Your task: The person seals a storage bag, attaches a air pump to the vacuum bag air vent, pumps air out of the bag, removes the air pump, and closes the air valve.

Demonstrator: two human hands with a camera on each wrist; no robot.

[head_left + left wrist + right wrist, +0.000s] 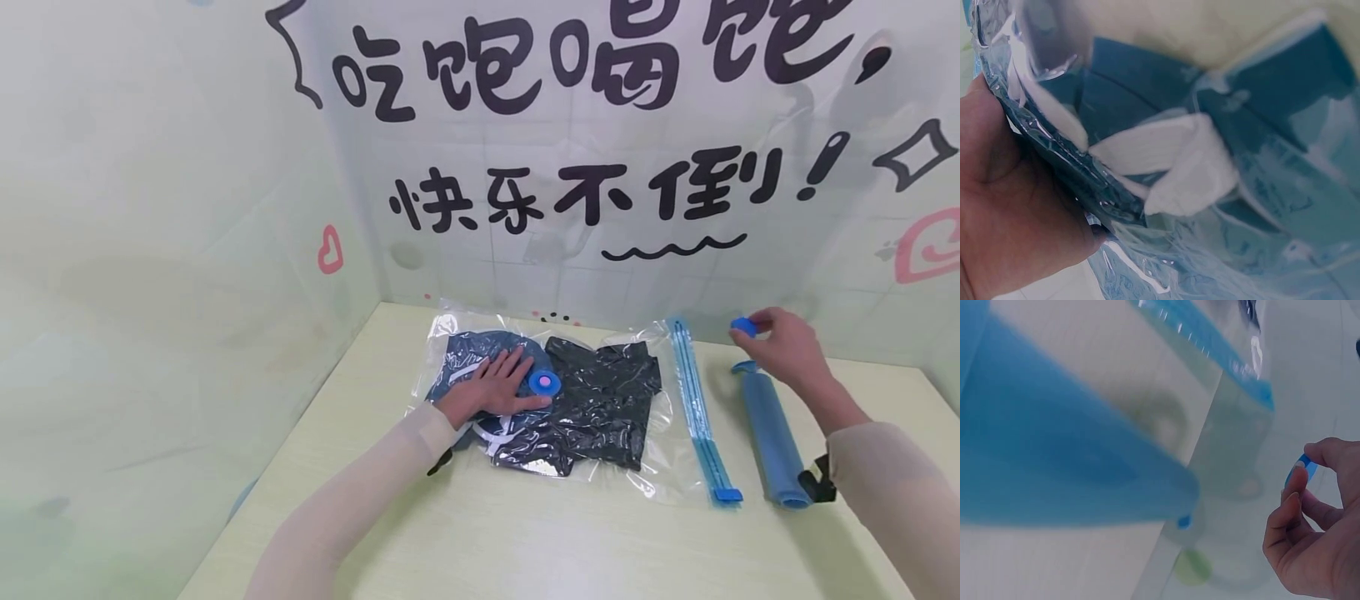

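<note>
A clear vacuum storage bag [671, 462] lies flat with a blue garment [1285, 81] and a black garment [607, 408] inside. My left hand [498, 390] rests on the bag over the blue garment, fingers spread. Its thumb lies beside the round blue valve [545, 383], which has a pink centre. Off to the right, my right hand [791, 346] pinches a small round blue cap [742, 327] between thumb and fingertips, above the table. In the right wrist view the cap [1312, 469] shows edge-on, partly hidden by the fingers.
A blue hand pump [776, 442] lies on the pale table [525, 542] right of the bag, below my right hand. The bag's blue zip edge [697, 408] with its slider [727, 496] runs alongside. Printed wall sheeting [525, 275] borders the table's back and left.
</note>
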